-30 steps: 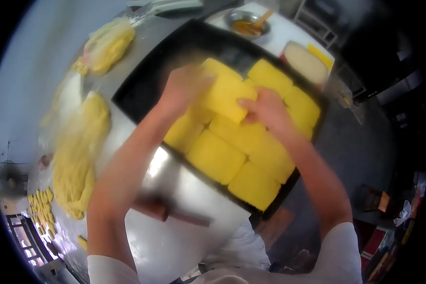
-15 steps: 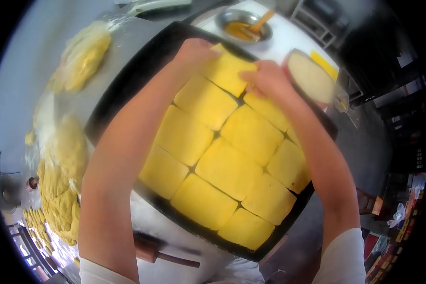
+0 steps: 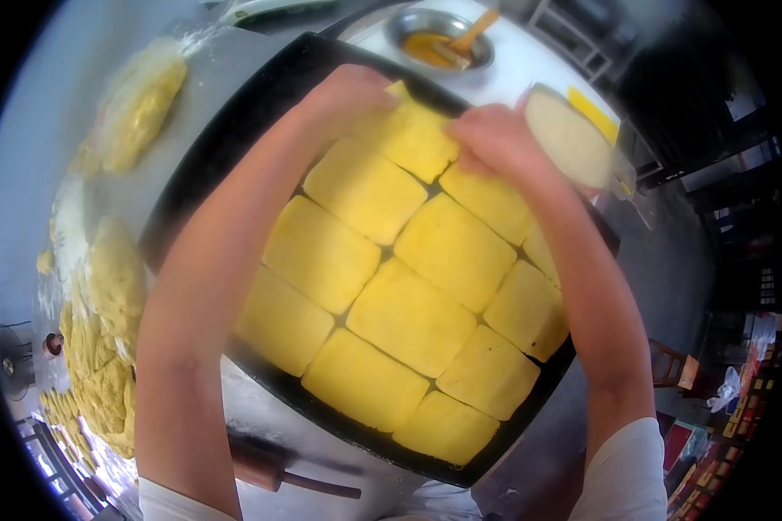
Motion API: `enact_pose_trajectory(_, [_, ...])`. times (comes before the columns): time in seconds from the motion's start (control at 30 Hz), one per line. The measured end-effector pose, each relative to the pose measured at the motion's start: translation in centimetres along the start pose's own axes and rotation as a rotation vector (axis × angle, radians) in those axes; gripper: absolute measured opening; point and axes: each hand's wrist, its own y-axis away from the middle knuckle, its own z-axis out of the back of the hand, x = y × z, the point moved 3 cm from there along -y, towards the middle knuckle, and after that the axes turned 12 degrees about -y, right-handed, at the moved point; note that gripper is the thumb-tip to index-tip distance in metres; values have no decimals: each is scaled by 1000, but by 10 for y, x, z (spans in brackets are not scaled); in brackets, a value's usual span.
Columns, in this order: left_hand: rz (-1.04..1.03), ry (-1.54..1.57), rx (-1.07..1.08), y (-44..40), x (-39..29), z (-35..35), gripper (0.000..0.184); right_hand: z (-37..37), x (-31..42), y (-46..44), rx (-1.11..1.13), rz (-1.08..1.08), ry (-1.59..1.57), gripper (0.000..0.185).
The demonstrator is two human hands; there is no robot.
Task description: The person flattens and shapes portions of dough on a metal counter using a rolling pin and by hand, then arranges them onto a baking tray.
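Observation:
Both hands are at the far part of a black baking tray (image 3: 274, 82) laid with rows of flat yellow dough squares (image 3: 408, 313). Between them is one dough square (image 3: 413, 130), lying close against its neighbours. My left hand (image 3: 352, 95) pinches its left edge, where a small corner sticks up. My right hand (image 3: 495, 139) has its fingers closed at the right corner of the same square. The fingertips of both hands are partly hidden. Narrow dark gaps show between the other squares.
Beyond the tray stands a metal bowl (image 3: 439, 39) of amber liquid with a wooden-handled brush (image 3: 473, 33). A round container with pale contents (image 3: 569, 135) is at the right. Floured dough lumps (image 3: 143, 113) lie left. A rolling pin (image 3: 256, 464) rests at the near edge.
The dough square has come down flatter against the tray between my hands. My left hand has shifted slightly left, and the whole view has moved a little.

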Motion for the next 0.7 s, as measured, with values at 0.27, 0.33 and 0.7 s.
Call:
enact_pose_trajectory(0.27, [-139, -202, -228, 27, -7, 1, 34, 0, 1, 23, -96, 54, 50, 30])
enact_pose_trajectory(0.33, [-205, -253, -280, 25, 4, -1, 35, -1, 4, 30, -126, 55, 33, 28])
enact_pose_trajectory(0.7, [-382, -595, -601, 77, 4, -22, 44, -3, -24, 40, -294, 285, 123, 25])
